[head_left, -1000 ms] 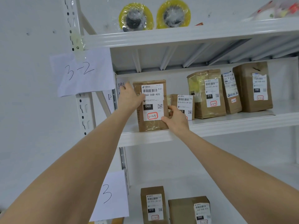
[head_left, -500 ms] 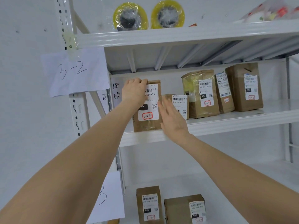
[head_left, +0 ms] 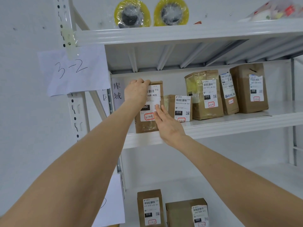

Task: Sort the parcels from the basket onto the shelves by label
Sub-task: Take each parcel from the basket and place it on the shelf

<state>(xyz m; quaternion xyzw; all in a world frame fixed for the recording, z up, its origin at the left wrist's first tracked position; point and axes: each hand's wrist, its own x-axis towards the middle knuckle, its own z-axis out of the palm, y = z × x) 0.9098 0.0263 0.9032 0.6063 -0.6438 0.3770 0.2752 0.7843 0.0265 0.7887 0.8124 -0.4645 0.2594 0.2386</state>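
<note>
We see the parcel (head_left: 146, 126) upright at the left end of the shelf (head_left: 229, 128), long axis vertical, label (head_left: 153, 99) facing us. Our left hand (head_left: 136, 93) curls its fingers over the top; our right hand (head_left: 168, 125) lays straight fingers on the label.

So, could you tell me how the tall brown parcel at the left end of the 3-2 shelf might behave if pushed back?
The tall brown parcel stands upright on a narrow base, so a high push may tip it; the left hand grips its top. Its flat faces look stiff. Glossy wrap low down might slide on the shelf.
</note>
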